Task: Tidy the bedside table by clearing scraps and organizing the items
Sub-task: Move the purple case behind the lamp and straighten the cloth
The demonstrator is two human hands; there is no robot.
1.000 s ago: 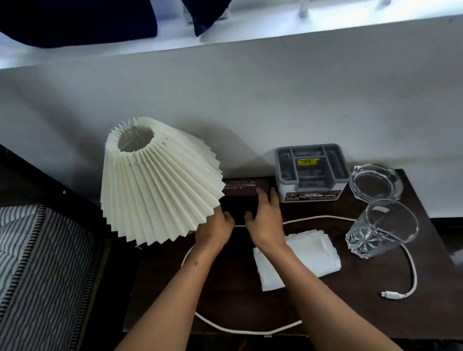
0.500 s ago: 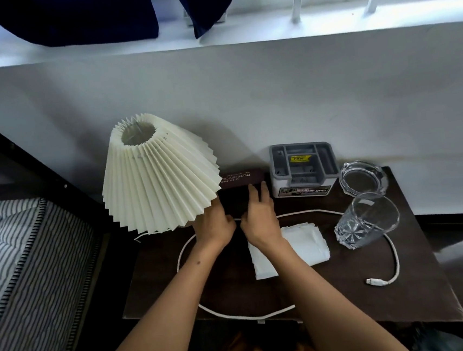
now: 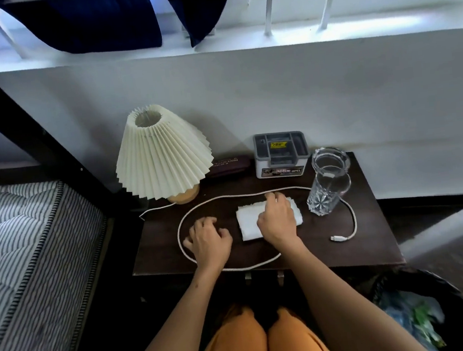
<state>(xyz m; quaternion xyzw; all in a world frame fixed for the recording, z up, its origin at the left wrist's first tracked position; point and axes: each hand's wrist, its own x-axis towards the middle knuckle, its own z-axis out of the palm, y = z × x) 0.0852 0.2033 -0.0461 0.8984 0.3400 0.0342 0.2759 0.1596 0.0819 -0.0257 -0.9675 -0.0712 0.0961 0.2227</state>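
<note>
Head view: right hand [image 3: 278, 221] lies flat on the folded white cloth [image 3: 250, 224] mid-table, fingers spread, likely to gather it. Left hand [image 3: 208, 241] hovers loosely curled, empty, inside the white cable [image 3: 351, 214] loop. Far side, the grey organizer [image 3: 280, 153] reads "OPEL"; the dark case [image 3: 229, 165] beside it reads "PRINCE OPTICAL", I think.

- Right hand [image 3: 278, 221] rests palm-down on folded white cloth [image 3: 250, 224].
- Left hand [image 3: 209, 241] lies inside white cable [image 3: 351, 214] loop on dark bedside table [image 3: 372, 235].
</note>
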